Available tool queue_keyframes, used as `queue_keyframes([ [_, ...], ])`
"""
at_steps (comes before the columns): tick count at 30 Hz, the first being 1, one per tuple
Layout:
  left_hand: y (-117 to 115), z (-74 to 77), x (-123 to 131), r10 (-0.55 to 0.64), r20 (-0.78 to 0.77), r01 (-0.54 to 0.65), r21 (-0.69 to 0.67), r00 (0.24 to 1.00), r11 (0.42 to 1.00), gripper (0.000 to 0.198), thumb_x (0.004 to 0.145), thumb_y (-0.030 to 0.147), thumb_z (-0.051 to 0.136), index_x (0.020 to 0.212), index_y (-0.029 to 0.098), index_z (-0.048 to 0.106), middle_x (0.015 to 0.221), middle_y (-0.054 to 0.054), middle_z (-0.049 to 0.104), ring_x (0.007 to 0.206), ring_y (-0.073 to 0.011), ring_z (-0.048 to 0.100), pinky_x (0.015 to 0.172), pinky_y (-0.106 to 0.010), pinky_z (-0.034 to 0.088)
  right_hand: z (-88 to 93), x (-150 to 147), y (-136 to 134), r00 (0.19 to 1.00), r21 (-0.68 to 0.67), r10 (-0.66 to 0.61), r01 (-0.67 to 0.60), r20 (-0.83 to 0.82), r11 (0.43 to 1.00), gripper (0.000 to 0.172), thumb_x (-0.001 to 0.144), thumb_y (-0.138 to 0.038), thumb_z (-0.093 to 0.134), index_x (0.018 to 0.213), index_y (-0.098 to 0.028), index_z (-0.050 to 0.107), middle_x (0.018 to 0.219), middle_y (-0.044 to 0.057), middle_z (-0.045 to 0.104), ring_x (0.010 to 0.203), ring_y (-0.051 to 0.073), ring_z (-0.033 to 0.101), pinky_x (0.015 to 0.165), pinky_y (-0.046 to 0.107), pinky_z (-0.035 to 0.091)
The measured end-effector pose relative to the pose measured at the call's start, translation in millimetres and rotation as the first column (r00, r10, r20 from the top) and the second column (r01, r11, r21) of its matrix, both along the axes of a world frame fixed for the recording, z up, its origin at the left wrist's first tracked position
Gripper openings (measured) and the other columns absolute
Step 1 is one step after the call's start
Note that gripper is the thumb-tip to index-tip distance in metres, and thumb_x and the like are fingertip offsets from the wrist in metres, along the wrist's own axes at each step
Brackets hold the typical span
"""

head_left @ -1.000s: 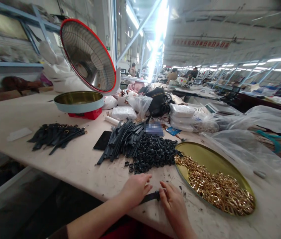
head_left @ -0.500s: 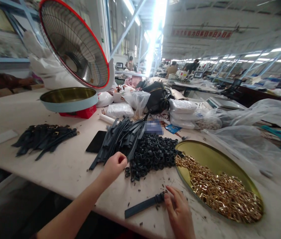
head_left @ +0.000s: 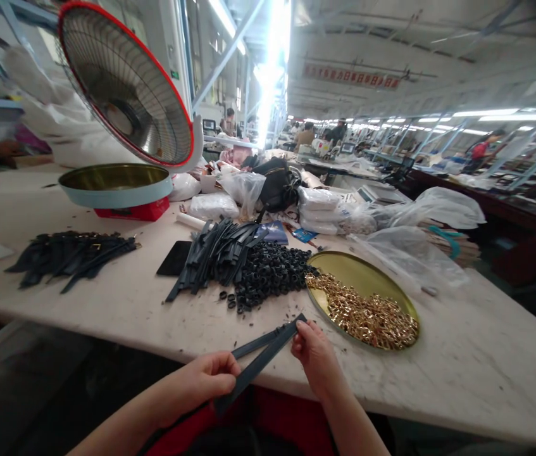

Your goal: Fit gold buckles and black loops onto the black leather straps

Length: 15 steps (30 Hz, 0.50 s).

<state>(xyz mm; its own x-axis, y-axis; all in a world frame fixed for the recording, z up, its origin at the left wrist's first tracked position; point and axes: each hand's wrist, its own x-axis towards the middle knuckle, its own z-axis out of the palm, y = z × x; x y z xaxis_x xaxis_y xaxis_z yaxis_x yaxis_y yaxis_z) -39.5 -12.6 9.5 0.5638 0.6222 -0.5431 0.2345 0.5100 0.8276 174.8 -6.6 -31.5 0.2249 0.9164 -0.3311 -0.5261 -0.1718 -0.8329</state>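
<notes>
A dark leather strap (head_left: 268,358) slants across in front of me over the table's front edge. My left hand (head_left: 211,375) pinches it near its lower end, and my right hand (head_left: 316,352) grips its upper end between thumb and fingers. Just behind it, a second dark strap (head_left: 251,345) lies on the table, partly covered by the held one. Beyond my hands are a heap of dark straps (head_left: 218,253) and a pile of small black loops (head_left: 272,275). Gold metal buckle-like pieces (head_left: 372,322) fill part of a round gold tray (head_left: 357,271) to the right.
Finished-looking straps with gold buckles (head_left: 75,253) lie at the left. Behind them a blue tin (head_left: 116,196) sits on a red box (head_left: 132,211), below a red-rimmed fan-shaped heater (head_left: 125,88). Plastic-wrapped packs (head_left: 317,209) and a black bag (head_left: 277,183) stand farther back.
My left hand has come from the strap heap down toward me, now with a strap. My right hand has left the strap on the table and taken the other end. The view has shifted right.
</notes>
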Motion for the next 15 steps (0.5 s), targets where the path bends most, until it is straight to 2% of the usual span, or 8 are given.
queue_keyframes([
  [6,2,-2.9,26,0.031,0.006,-0.031,-0.033,1.000,0.999,0.014,0.063,0.025,0.052,0.074,0.018,0.047,0.051,0.006,0.053,0.041,-0.0068,0.043,0.042,-0.017,0.030,5.1,-20,-8,0.989,-0.049,0.140,-0.138,0.041,0.989,0.027,0.062,-0.034,0.065,0.065,-0.019,0.043,0.045,-0.009,0.043,0.036,0.003,0.033,0.036,0.015,0.023],
  [9,9,-8.7,33,0.053,0.050,-0.050,-0.053,0.997,0.997,0.016,0.066,0.028,0.050,0.077,0.017,0.050,0.050,0.006,0.053,0.039,-0.0062,0.041,0.039,-0.017,0.028,2.8,-33,-5,0.960,-0.057,0.242,-0.236,0.143,0.970,0.023,0.067,-0.033,0.061,0.063,-0.018,0.044,0.043,-0.008,0.043,0.037,0.004,0.033,0.037,0.016,0.024],
  [12,20,-16.0,31,0.088,0.095,-0.084,-0.046,0.992,0.995,0.019,0.069,0.033,0.049,0.079,0.016,0.051,0.050,0.006,0.051,0.037,-0.0051,0.039,0.039,-0.017,0.028,-1.7,-35,6,0.835,-0.050,0.376,-0.390,0.402,0.920,0.026,0.077,-0.040,0.047,0.063,-0.018,0.046,0.047,-0.005,0.047,0.040,0.007,0.038,0.039,0.019,0.029],
  [13,24,-18.3,29,0.114,0.082,-0.111,-0.046,0.990,0.993,0.019,0.069,0.033,0.048,0.078,0.016,0.050,0.050,0.007,0.050,0.036,-0.0047,0.039,0.038,-0.016,0.028,-3.0,-32,12,0.772,-0.045,0.369,-0.406,0.518,0.913,0.028,0.080,-0.041,0.042,0.066,-0.018,0.047,0.050,-0.003,0.049,0.042,0.009,0.040,0.041,0.021,0.031],
  [15,33,-22.5,22,0.180,0.038,-0.178,-0.055,0.983,0.983,0.018,0.070,0.032,0.047,0.077,0.016,0.049,0.050,0.007,0.049,0.035,-0.0040,0.038,0.036,-0.016,0.026,-4.5,-24,26,0.600,-0.016,0.250,-0.368,0.760,0.930,0.028,0.083,-0.039,0.037,0.074,-0.018,0.052,0.059,0.000,0.053,0.051,0.013,0.048,0.049,0.024,0.037],
])
